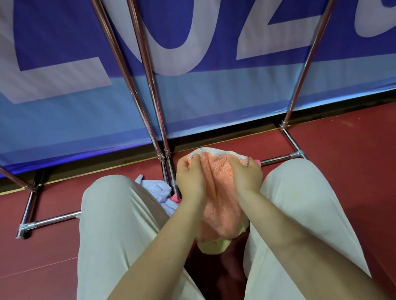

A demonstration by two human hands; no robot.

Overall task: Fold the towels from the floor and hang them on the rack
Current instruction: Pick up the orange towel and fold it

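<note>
A: Risks first, quick. Landmark is the rack's centre post (pixel 158 119).

B: Left of the post base, a pale blue towel (pixel 158 191) lies crumpled on the floor (pixel 377 173), partly under the person's knee (pixel 112 202). It could get pinned or dragged if the knee shifts. Right of the post, the orange towel (pixel 222 203) is bunched, not flat, with a yellow edge hanging low between the knees. Judgement: a fold started here comes out lopsided, and the loose lower end may slide to the floor.

A: Grips?

B: 2 hands, both just right of the post base. Left hand (pixel 191 177): fingers curled tight over the towel's top edge, a narrow grip holding cloth. Right hand (pixel 246 173): same, fingers closed around the top edge further right.

A: Anything on the rack?

B: None in view, bars bare.
</note>
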